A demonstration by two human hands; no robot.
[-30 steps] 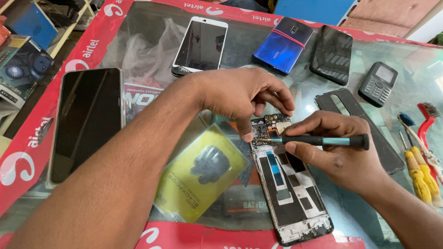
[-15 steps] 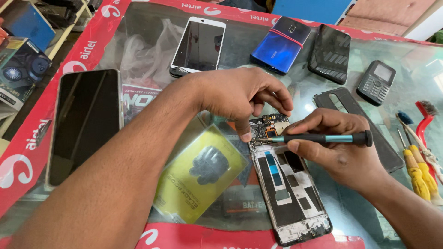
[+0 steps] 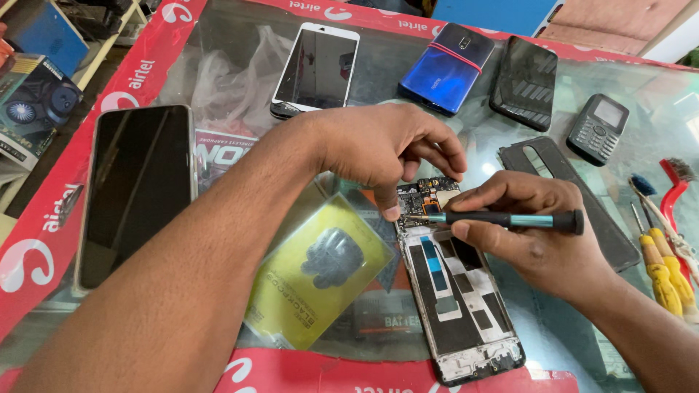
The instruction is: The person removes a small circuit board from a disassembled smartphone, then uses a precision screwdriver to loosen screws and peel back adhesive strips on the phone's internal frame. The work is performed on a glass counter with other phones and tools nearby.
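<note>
While right hand (image 3: 535, 236) pinches screwdriver (image 3: 502, 218) lying crosswise, tip leftward, left hand (image 3: 386, 149) fingertips press opened phone (image 3: 455, 291)

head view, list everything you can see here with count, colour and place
opened phone: 1, black frame with circuit board on top, centre of glass counter
screwdriver: 1, teal and black, lying across the opened phone's top
yellow packet: 1, under the glass, left of the opened phone
large phone: 1, black screen, left
white phone: 1, top centre
blue phone: 1, top, red band round it
black phone: 1, top right
keypad phone: 1, grey, right
back cover: 1, dark grey, behind the right hand
yellow screwdrivers: 2, right edge
red brush: 1, right edge
left hand: fingers on the circuit board
right hand: holds the screwdriver
</note>
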